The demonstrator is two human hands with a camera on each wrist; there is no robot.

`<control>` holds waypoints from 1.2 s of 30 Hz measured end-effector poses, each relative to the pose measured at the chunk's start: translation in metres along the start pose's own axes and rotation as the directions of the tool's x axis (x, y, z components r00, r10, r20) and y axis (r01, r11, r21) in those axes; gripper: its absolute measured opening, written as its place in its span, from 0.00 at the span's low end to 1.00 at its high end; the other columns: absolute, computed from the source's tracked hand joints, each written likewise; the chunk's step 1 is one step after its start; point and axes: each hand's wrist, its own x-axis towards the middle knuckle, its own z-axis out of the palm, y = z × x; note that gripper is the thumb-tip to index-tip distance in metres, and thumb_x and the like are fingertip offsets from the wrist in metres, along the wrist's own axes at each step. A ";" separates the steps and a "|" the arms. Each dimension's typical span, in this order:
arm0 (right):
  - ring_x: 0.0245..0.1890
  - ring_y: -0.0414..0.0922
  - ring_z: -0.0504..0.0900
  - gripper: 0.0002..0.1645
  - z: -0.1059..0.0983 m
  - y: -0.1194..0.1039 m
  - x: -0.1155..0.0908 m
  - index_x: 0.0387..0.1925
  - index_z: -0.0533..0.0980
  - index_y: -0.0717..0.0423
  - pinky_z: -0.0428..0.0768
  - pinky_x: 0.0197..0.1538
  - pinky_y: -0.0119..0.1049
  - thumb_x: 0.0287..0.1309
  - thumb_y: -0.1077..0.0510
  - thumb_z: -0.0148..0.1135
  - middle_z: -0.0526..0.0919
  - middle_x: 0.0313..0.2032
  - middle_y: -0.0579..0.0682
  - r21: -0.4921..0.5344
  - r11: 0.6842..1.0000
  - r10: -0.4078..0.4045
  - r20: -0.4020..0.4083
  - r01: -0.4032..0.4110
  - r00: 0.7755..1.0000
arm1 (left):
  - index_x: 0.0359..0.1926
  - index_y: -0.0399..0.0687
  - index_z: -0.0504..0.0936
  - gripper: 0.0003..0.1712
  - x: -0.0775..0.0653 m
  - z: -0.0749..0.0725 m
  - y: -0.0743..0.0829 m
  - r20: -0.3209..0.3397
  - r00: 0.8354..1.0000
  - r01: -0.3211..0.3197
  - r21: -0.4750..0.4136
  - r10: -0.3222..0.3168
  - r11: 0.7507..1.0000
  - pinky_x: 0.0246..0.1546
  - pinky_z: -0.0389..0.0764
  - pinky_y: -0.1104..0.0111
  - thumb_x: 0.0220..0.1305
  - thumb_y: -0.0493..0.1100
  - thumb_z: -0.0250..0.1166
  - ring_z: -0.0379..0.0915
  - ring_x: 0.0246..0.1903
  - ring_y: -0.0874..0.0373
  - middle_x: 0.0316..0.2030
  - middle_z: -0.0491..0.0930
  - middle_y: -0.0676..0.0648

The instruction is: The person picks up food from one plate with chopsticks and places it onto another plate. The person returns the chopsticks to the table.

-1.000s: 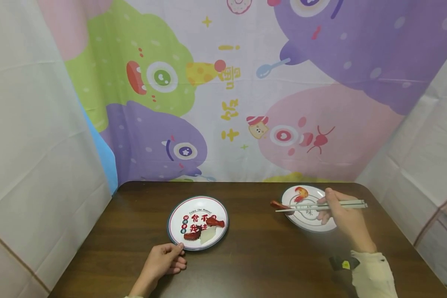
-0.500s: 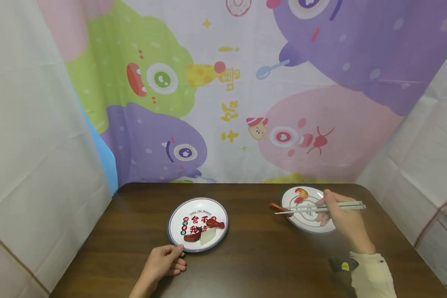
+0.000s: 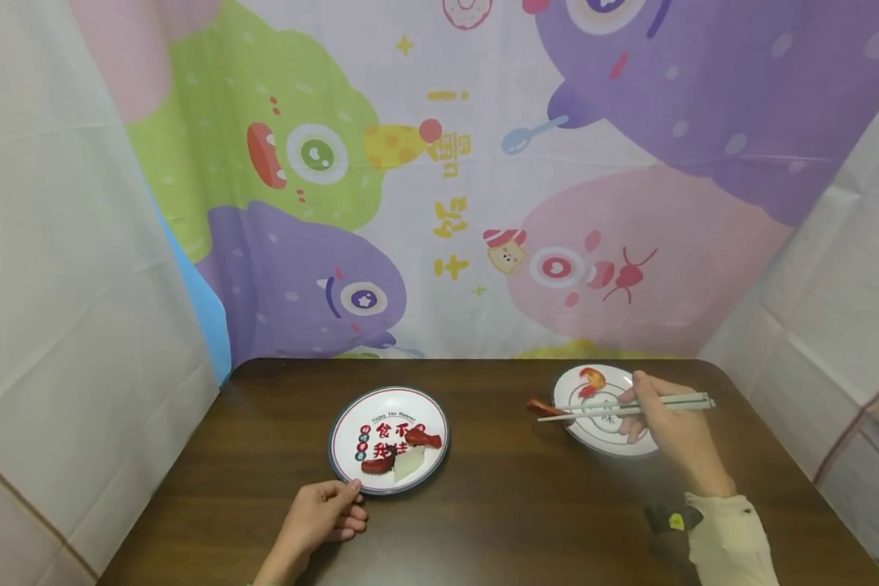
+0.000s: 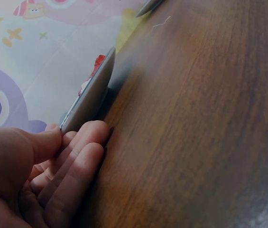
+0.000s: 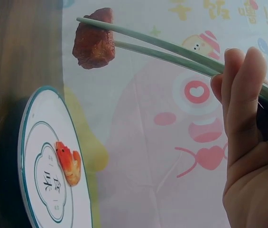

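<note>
My left hand pinches the near-left rim of a white plate between thumb and fingers. On that plate lie a red drumstick-shaped piece, a dark reddish-brown piece and a pale flat piece. In the left wrist view the plate is seen edge-on, tilted beside the fingers. My right hand holds pale green chopsticks. Their tips grip a glossy reddish-brown chunk of meat, held up just left of a second white plate. A shrimp lies on this second plate.
Both plates stand on a dark brown wooden table, with a gap of bare wood between them. Behind it hangs a cartoon-printed curtain. Pale cloth walls close in the sides. A dark strap-like object sits at my right wrist.
My right hand, with the chopsticks and the meat chunk, has shifted slightly left. My left hand and the plate it pinches have stayed in place.
</note>
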 end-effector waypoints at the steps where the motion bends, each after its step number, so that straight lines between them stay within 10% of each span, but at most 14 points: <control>1: 0.16 0.46 0.82 0.27 0.000 0.000 0.000 0.38 0.81 0.68 0.79 0.19 0.35 0.80 0.49 0.48 0.84 0.19 0.50 0.006 1.000 0.000 0.001 0.000 1.000 | 0.38 0.32 0.83 0.23 0.000 0.000 0.000 -0.002 1.000 -0.001 -0.001 0.001 1.000 0.27 0.88 0.67 0.75 0.52 0.62 0.86 0.24 0.57 0.25 0.87 0.45; 36: 0.13 0.44 0.80 0.23 0.020 -0.007 0.005 0.34 0.82 0.70 0.77 0.17 0.33 0.80 0.57 0.50 0.83 0.17 0.52 0.095 0.993 -0.070 0.034 0.066 0.997 | 0.39 0.31 0.87 0.22 -0.004 0.004 0.002 -0.072 0.997 0.034 -0.050 -0.038 0.998 0.28 0.88 0.68 0.72 0.50 0.66 0.87 0.27 0.57 0.28 0.89 0.43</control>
